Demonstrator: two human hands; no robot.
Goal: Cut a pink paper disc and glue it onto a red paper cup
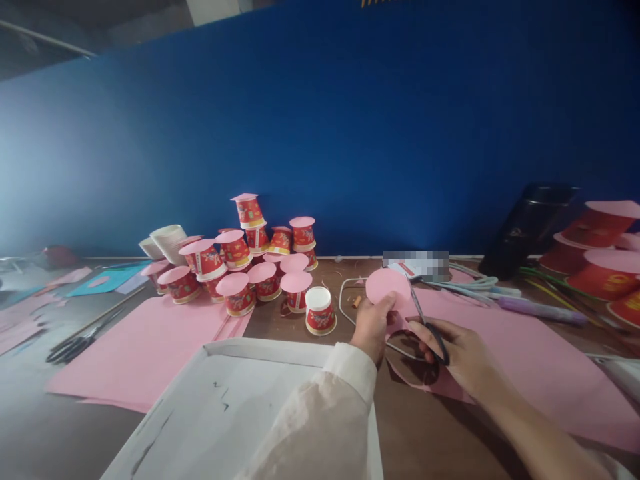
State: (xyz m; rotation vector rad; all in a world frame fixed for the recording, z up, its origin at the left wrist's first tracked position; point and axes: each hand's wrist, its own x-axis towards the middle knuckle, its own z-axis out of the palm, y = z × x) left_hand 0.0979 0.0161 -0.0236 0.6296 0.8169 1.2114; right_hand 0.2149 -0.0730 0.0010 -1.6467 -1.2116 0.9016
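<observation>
My left hand pinches a round piece of pink paper by its lower edge. Closed around the black handles of a pair of scissors is my right hand. The scissor blades point up along the disc's right edge. Below my hands hangs a pink paper offcut with a curved cut edge. Just left of my hands, a red patterned paper cup stands upside down, its white base bare.
Stacked red cups with pink discs stand at the back left. Pink sheets lie left, beside other scissors. A white box lid is in front. At right are a pink sheet, purple marker, cables, black bottle and more cups.
</observation>
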